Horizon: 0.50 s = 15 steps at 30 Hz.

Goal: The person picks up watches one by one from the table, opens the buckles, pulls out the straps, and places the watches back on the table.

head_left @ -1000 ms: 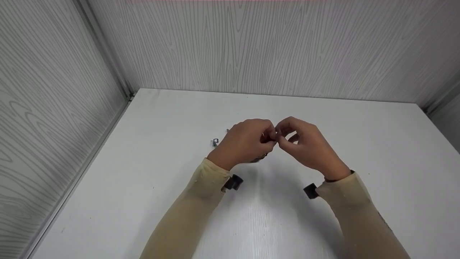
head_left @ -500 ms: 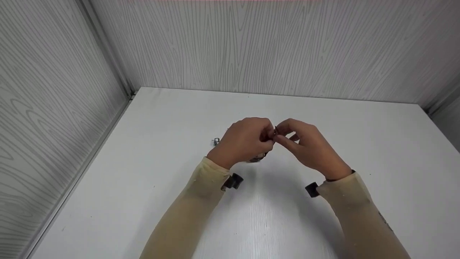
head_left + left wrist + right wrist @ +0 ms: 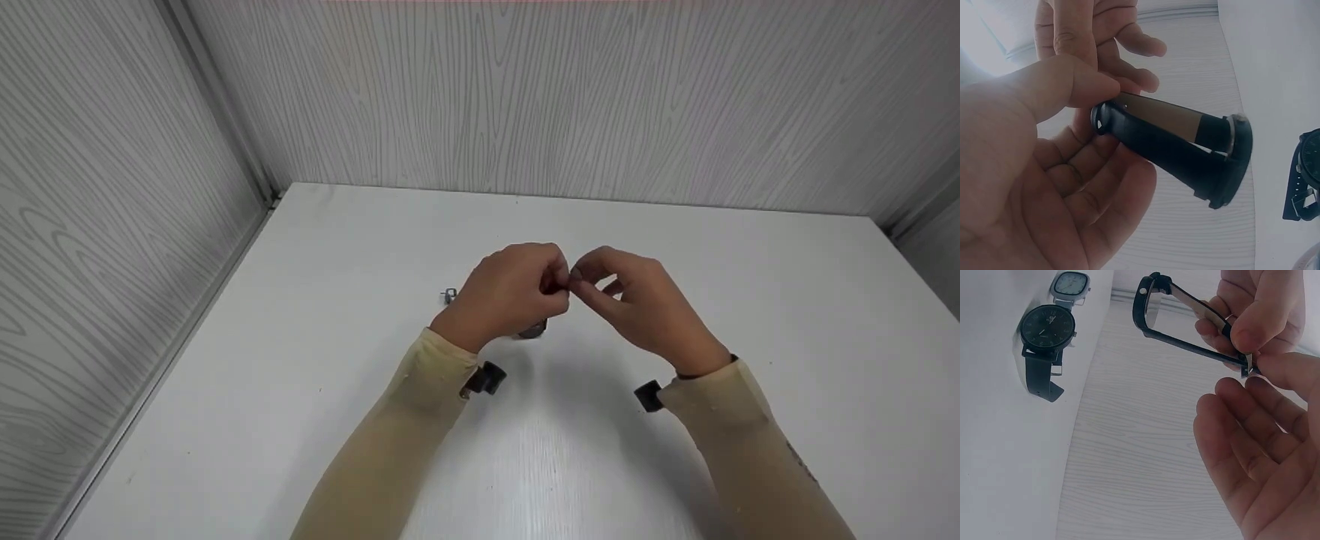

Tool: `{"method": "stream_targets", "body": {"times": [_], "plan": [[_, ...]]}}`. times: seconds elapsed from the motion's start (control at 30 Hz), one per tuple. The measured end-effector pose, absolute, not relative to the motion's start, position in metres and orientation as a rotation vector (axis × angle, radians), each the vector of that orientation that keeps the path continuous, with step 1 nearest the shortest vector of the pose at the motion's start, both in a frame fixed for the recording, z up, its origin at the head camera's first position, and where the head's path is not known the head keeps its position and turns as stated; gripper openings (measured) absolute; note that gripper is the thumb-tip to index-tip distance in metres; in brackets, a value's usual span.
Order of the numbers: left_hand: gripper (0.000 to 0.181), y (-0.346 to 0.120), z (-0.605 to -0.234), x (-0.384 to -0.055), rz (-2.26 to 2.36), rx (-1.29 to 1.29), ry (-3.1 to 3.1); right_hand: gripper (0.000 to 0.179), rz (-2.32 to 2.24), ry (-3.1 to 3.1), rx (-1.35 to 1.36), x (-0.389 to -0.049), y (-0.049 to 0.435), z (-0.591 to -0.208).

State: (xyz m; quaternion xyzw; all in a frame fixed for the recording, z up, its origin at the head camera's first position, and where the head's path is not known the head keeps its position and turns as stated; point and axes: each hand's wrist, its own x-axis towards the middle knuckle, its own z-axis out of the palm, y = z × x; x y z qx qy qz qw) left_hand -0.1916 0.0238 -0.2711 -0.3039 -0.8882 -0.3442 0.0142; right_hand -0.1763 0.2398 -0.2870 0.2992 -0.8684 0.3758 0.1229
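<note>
A wristwatch [image 3: 1157, 146] with a dark strap hangs in the air between my hands, its strap closed into a long loop. My left hand [image 3: 506, 296] pinches the strap near the buckle end between thumb and fingers. My right hand [image 3: 641, 311] meets it there, its thumb and a finger pinching the strap end by the small metal buckle [image 3: 1246, 370]. In the right wrist view the watch case [image 3: 1141, 305] hangs away from both hands, seen from its side. How far the strap end passes through the buckle is hidden by fingertips.
Beside the hands lie a round black watch [image 3: 1048, 328] with a dark strap and a square-faced watch [image 3: 1070, 286]. In the head view a small metal piece [image 3: 449, 295] shows left of my left hand. A wood-grained panel [image 3: 487, 97] stands behind the white table [image 3: 360, 247].
Both hands have shifted slightly left, fingertips still together. A dark strap tip that stuck up between the fingertips half a second ago is now covered by the right fingers.
</note>
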Motion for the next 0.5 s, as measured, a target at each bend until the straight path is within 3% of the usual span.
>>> {"method": "stream_targets", "body": {"times": [0.27, 0.5], "plan": [[0.005, 0.0222, -0.2706, -0.1931, -1.217, -1.026, -2.708, 0.015, 1.12, -2.418, 0.97, -0.1763, 0.2406, -0.2878], [0.005, 0.0203, -0.2713, -0.1937, -1.441, -1.104, -2.627, 0.01, 1.236, -2.38, 0.987, -0.1781, 0.2414, -0.2894]]}}
